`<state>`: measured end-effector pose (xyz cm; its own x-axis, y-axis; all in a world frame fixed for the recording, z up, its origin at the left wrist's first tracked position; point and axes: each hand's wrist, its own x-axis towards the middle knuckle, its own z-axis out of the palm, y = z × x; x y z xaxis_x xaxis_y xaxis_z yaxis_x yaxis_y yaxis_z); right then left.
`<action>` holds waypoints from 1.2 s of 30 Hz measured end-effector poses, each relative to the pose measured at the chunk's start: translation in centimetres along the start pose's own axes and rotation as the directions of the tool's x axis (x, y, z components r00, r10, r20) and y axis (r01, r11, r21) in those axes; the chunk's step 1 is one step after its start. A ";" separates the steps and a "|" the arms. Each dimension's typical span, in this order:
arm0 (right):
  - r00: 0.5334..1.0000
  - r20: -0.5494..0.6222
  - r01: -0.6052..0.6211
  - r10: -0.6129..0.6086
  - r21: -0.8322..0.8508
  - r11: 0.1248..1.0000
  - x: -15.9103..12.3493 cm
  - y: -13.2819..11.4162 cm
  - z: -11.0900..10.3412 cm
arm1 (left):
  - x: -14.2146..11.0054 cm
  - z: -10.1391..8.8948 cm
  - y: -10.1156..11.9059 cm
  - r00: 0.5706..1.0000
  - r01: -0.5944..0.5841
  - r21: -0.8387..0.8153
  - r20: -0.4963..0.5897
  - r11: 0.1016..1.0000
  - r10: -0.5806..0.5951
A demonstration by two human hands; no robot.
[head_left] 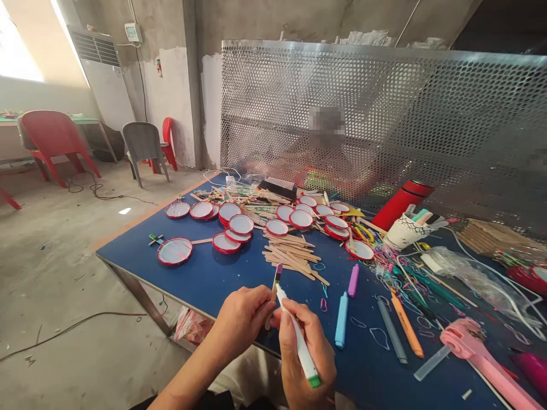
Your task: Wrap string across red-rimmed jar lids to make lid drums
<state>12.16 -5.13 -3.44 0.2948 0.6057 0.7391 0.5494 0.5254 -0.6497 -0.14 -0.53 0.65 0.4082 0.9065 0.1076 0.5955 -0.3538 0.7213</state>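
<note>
My left hand [248, 313] is closed on a wooden craft stick [274, 285], held upright near the table's front edge. The stick's upper end is coloured purple, with a dark band and some green below it. In my right hand [305, 347] is a white marker [301, 344] with a green end cap, its tip touching the stick just under the dark band. Beyond the hands lies a pile of plain craft sticks [293, 253]. To the right of my right hand lie a light blue marker [341, 320] and a purple marker [353, 280].
Round red-rimmed white discs [175, 251] are spread over the blue table [205, 290]. At right are a grey marker [392, 330], an orange marker [407, 324], a pink glue gun [482, 353], a cup of pens [404, 230] and a red flask [401, 205]. A perforated metal panel [273, 97] stands behind.
</note>
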 end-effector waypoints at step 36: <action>0.999 -0.002 -0.043 0.043 0.030 0.999 0.1 -0.3 0.0 | -0.2 0.0 -0.1 1.000 -0.028 0.018 0.013 0.999 0.028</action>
<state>12.07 -5.24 -3.14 0.3197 0.6264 0.7110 0.5126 0.5167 -0.6857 -0.26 -0.66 0.60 0.4338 0.8932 0.1185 0.5964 -0.3832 0.7053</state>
